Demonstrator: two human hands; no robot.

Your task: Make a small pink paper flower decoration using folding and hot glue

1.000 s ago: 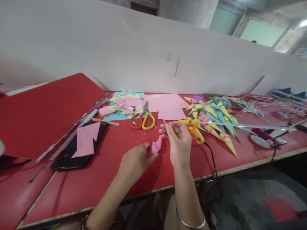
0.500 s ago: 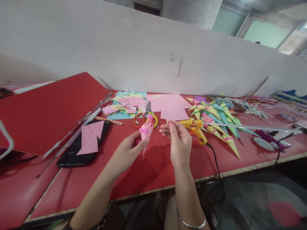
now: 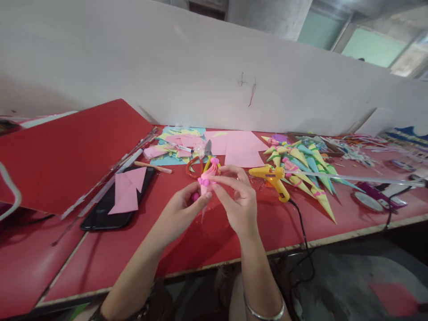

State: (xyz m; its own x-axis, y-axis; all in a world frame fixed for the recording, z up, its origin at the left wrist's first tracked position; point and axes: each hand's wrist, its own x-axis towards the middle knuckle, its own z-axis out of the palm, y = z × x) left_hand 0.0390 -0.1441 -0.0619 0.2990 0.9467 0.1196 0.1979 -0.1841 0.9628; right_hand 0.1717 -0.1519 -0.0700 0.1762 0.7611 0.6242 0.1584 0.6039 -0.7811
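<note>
My left hand (image 3: 187, 207) is closed around the lower part of a small pink paper cone (image 3: 205, 189). A swirled pink top (image 3: 211, 170) rises from the cone, with a brighter pink piece (image 3: 214, 161) at its tip. Round pink balls (image 3: 204, 182) sit along the cone's upper edge. Another dark pink ball (image 3: 195, 196) shows by my left fingers. My right hand (image 3: 239, 196) has its thumb and index finger pinched at the cone's right side, against the balls. Its fingers hide what lies between them.
To the right lies a yellow glue gun (image 3: 272, 178) with a glue stick and black cord. Beyond it are several decorated paper cones (image 3: 301, 160). Scissors (image 3: 194, 167) and paper scraps (image 3: 180, 145) lie behind the hands. A black phone (image 3: 107, 220) under pink paper (image 3: 125, 191) is at left.
My right hand has moved left from beside the glue gun to the cone, bringing the small pink piece between its fingertips. The cone has tilted and shifted slightly right in my left hand.
</note>
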